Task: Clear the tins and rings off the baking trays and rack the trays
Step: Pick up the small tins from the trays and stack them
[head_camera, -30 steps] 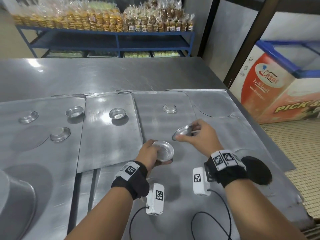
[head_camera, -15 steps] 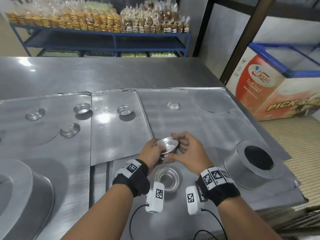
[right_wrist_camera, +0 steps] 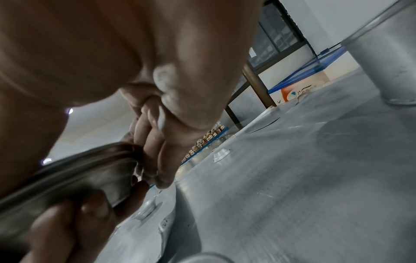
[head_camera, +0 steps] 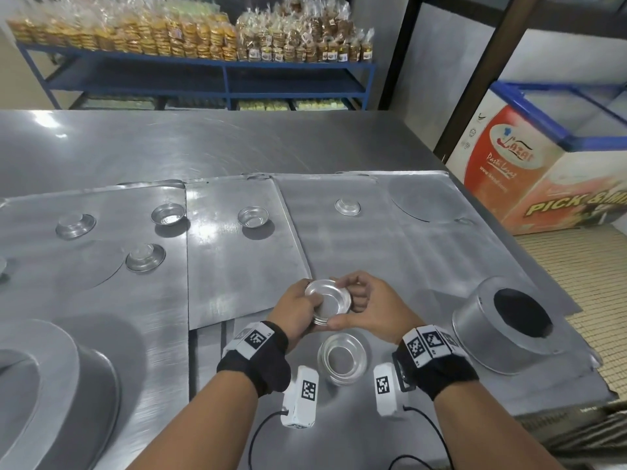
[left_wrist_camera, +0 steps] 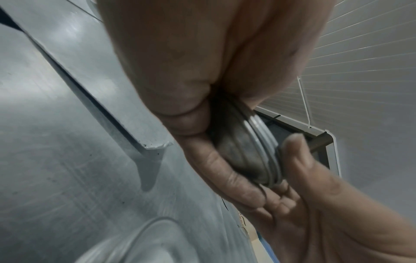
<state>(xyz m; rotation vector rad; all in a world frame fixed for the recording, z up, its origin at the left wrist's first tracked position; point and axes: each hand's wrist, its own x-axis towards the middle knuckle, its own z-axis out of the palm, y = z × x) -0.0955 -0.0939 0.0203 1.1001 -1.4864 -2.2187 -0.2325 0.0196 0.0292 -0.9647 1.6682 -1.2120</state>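
Both hands hold a small stack of nested round tins above the trays, near the front middle. My left hand grips the stack from the left, fingers curled under it. My right hand curls round its right side, thumb at the near rim. Another small tin sits upright on the tray just below the hands. Several more small tins lie on the flat baking trays farther back: one upside down, one upright, others at the left.
A tall cake ring stands at the right near the table edge. A large round pan sits at the front left. Beyond the steel table is a blue shelf of packed biscuits. A chest freezer stands at the right.
One second ago each hand held a separate tin; the right hand brought its tin onto the left one, and both hands now hold them together, nearer to me.
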